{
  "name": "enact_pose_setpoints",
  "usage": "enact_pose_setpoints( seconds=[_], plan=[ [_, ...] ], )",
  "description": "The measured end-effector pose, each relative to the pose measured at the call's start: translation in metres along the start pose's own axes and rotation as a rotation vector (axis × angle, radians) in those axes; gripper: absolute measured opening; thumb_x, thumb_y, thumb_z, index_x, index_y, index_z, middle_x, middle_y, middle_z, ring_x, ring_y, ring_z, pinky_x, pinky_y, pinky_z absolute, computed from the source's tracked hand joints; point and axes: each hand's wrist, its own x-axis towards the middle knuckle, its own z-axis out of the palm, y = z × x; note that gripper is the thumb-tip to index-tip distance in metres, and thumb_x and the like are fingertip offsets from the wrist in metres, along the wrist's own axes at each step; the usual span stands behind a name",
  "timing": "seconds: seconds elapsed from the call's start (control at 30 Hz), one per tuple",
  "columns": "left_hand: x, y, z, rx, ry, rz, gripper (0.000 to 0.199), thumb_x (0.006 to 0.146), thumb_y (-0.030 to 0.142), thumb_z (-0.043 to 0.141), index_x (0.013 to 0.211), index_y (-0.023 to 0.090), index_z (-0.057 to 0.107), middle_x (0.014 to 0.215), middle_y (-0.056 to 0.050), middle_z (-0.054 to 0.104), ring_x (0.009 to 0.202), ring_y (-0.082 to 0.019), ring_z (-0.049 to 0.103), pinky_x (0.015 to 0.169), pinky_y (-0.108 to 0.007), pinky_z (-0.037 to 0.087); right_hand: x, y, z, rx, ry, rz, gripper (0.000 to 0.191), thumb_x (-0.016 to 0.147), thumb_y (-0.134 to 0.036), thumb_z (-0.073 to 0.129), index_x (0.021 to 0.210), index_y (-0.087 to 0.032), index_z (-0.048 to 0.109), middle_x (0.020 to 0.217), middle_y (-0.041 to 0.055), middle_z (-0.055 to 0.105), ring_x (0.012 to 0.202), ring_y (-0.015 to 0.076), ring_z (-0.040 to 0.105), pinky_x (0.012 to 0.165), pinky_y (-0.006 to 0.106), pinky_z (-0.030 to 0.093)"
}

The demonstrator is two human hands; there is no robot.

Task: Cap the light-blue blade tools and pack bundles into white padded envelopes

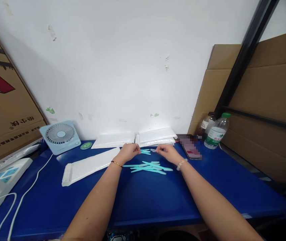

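Near the back of the blue table [158, 197], my left hand [130, 151] pinches the ends of a few thin turquoise sticks [146, 151]. To its right, my right hand [167, 153] is closed on a small pale, translucent piece [153, 150] that points toward the sticks. A loose pile of turquoise sticks [149, 167] lies crossed on the table just below both hands. Beside my left forearm is a long white padded envelope [90, 165], lying flat and slanted. Finer details at the fingertips are too small to tell.
White envelopes are stacked against the wall at left [114, 140] and right [156, 135]. A blue fan [61, 135], a green disc [86, 146] and a power strip [9, 177] are at left. A phone [191, 149] and two bottles, one green-capped [216, 134], stand at right.
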Motion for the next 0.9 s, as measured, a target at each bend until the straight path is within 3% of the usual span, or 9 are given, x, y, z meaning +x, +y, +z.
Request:
enact_pose_setpoints(
  seconds=[0.13,0.23,0.4,0.57,0.67,0.8,0.9],
  plan=[
    [0.003,-0.004,0.003,0.111,0.131,-0.069,0.02,0.081,0.035,0.056,0.092,0.021,0.065,0.089,-0.003,0.068,0.086,-0.019,0.06,0.076,-0.028,0.041,0.0,0.014,-0.021,-0.164,0.096,0.143,0.023,0.08,-0.038,0.056,0.073,-0.02,0.069,0.071,0.0026,0.068,0.069,0.0171,0.057,0.07,0.03,0.038],
    [0.003,-0.003,0.006,0.077,0.16,-0.04,0.023,0.078,0.035,0.059,0.097,0.022,0.064,0.094,-0.003,0.067,0.089,-0.019,0.06,0.077,-0.028,0.04,-0.003,0.009,-0.025,-0.197,0.053,0.082,0.018,0.078,-0.036,0.059,0.075,-0.022,0.071,0.079,0.0027,0.066,0.076,0.0177,0.057,0.076,0.031,0.037],
    [-0.001,0.005,0.01,-0.107,-0.03,0.02,0.025,0.08,0.041,0.054,0.086,0.02,0.066,0.08,-0.001,0.067,0.074,-0.015,0.06,0.064,-0.024,0.041,-0.009,-0.011,-0.009,-0.176,-0.229,-0.084,0.015,0.074,-0.037,0.067,0.079,-0.024,0.07,0.084,0.0017,0.062,0.077,0.0167,0.057,0.082,0.033,0.035],
    [-0.003,0.014,0.015,-0.133,-0.171,0.052,0.031,0.075,0.047,0.058,0.086,0.019,0.068,0.08,-0.002,0.068,0.07,-0.016,0.058,0.058,-0.023,0.038,-0.009,-0.014,0.006,-0.248,-0.326,-0.09,0.007,0.076,-0.028,0.065,0.076,-0.021,0.065,0.084,0.0013,0.059,0.081,0.0172,0.056,0.083,0.035,0.033],
    [-0.002,0.018,0.017,-0.077,-0.201,0.082,0.025,0.076,0.041,0.057,0.084,0.02,0.07,0.078,-0.001,0.069,0.068,-0.015,0.058,0.058,-0.023,0.037,-0.008,-0.011,0.006,-0.263,-0.303,-0.118,0.008,0.079,-0.027,0.063,0.075,-0.02,0.063,0.084,0.0019,0.059,0.082,0.0171,0.055,0.082,0.035,0.032],
    [0.001,0.019,0.015,0.05,-0.061,0.118,0.024,0.082,0.032,0.05,0.076,0.02,0.069,0.08,-0.002,0.07,0.07,-0.016,0.059,0.065,-0.025,0.037,-0.006,-0.009,0.0,-0.283,-0.168,-0.135,0.008,0.081,-0.025,0.062,0.075,-0.019,0.062,0.085,0.0024,0.058,0.084,0.0174,0.055,0.082,0.034,0.03],
    [0.002,0.02,0.014,0.048,0.019,0.101,0.03,0.086,0.039,0.045,0.084,0.021,0.069,0.08,-0.002,0.07,0.07,-0.016,0.059,0.065,-0.025,0.037,-0.005,-0.01,-0.005,-0.285,-0.091,-0.137,0.009,0.082,-0.026,0.061,0.076,-0.019,0.061,0.087,0.0029,0.058,0.084,0.0174,0.054,0.083,0.033,0.03]
  ],
)
